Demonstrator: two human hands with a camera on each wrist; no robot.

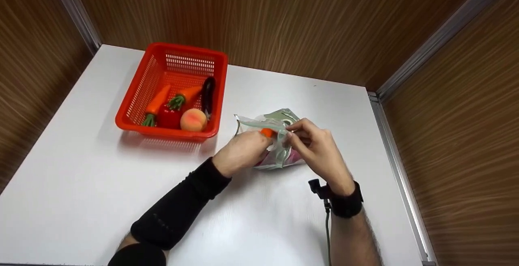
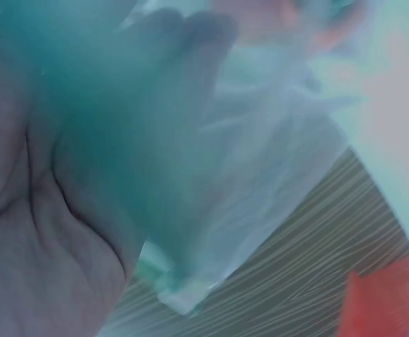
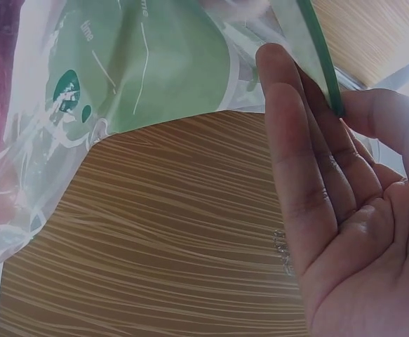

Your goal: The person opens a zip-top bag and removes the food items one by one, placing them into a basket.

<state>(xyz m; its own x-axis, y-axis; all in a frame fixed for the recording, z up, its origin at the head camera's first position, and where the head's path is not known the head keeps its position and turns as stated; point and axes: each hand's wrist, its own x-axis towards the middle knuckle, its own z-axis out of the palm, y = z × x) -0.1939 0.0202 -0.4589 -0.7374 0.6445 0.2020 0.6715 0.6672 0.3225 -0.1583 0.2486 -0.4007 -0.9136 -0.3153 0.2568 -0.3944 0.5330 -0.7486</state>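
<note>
A clear zip bag (image 1: 279, 152) with green-printed panels and a pale green zip edge lies on the table, its mouth open. My left hand (image 1: 245, 150) reaches into the mouth, and the plastic and the hand's own back hide its fingertips. Beside its knuckles an orange thing (image 1: 267, 132) shows, its kind unclear. In the blurred left wrist view, the bag's green edge crosses before the fingers. My right hand (image 1: 320, 148) pinches the zip edge (image 3: 323, 63) between thumb and fingers. Something pink-purple (image 1: 292, 158) shows through the bag's near side.
A red plastic basket (image 1: 222, 91) stands at the back left. In it lie two carrots (image 1: 158, 101), an eggplant (image 1: 207, 95), a peach (image 1: 194, 120) and a red round item (image 1: 168, 118). Wood-patterned walls (image 1: 259, 18) border the white table (image 1: 81, 168).
</note>
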